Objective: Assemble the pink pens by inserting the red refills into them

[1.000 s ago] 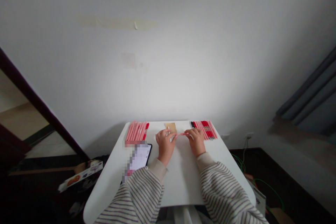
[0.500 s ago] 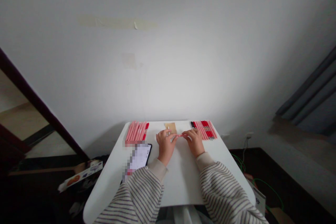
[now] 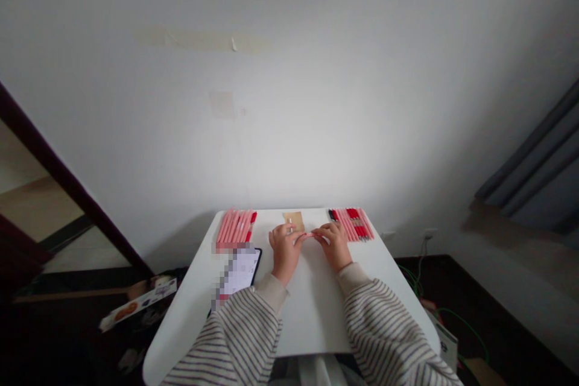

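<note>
Between my two hands is a thin pink pen [image 3: 309,234], lying sideways just above the table; the fingers cover both its ends. My left hand [image 3: 286,253] pinches the left end and my right hand [image 3: 337,248] the right end. Just beyond my left fingers, a small white stick [image 3: 291,223] shows over a tan paper piece [image 3: 297,220]. Left of my hands lies a row of pink pens [image 3: 234,226] with red parts at its right side. To the right is another row [image 3: 355,224], of pink, red and black pens.
A phone [image 3: 242,274] with a lit screen, partly blurred out, lies beside my left forearm. The white table [image 3: 316,319] stands against a pale wall [image 3: 289,157]. Boxes [image 3: 140,301] and green cables [image 3: 470,319] are on the floor at either side.
My right fingers have shifted slightly left along the pink pen, and less red shows near its right end. My left hand and the rows of pens look the same.
</note>
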Tool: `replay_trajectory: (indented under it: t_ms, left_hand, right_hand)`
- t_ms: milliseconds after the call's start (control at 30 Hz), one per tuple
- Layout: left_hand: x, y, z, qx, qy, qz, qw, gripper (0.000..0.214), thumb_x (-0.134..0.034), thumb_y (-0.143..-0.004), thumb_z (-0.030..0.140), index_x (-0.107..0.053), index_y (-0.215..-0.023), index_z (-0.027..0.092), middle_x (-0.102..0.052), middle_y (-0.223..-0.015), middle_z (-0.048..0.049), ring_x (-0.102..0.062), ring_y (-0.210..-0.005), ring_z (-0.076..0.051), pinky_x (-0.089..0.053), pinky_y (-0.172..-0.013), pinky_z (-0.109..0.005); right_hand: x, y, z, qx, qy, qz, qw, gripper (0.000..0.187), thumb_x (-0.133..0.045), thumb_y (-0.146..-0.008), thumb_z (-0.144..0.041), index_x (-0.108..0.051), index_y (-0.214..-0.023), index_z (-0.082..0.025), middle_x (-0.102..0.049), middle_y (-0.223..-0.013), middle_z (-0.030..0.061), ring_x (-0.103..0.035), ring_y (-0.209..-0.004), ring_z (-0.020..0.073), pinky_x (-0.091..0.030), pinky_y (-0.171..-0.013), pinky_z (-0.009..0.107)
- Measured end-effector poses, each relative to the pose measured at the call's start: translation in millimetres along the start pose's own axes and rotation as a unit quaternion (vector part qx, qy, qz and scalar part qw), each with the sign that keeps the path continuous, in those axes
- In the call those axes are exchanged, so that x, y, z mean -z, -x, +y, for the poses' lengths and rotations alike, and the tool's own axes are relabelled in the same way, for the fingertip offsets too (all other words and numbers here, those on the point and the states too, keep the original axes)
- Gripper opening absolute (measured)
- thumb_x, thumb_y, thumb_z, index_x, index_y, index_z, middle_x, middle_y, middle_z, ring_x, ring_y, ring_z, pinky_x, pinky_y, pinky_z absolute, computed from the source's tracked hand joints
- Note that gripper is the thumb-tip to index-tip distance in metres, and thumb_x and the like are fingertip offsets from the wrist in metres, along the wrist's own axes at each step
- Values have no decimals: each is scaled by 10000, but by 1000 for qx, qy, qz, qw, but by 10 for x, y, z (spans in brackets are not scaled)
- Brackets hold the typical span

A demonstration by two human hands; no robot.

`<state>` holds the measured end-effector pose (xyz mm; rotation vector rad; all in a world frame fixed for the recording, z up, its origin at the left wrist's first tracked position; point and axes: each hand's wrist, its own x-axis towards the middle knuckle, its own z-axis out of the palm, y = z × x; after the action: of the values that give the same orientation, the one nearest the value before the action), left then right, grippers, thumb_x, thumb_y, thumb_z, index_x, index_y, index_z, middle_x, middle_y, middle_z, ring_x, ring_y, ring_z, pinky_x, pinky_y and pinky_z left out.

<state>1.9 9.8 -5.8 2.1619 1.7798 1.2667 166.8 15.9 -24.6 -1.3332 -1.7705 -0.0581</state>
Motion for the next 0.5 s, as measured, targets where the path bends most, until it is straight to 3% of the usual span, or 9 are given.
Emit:
replay_trajectory:
  t_ms: [500]
  left_hand:
    - [26, -5, 21, 29, -12, -16, 999, 204, -644, -781, 378, -707, -972, 340, -620, -1120, -28, -475, -1110, -210, -314, -1006, -431]
  right_hand:
    - [2, -8, 27, -13, -28, -3, 1000, 188, -572, -870, -378, -733, -917, -293, -656, -823, 46, -498, -911, 225, -373, -834, 371]
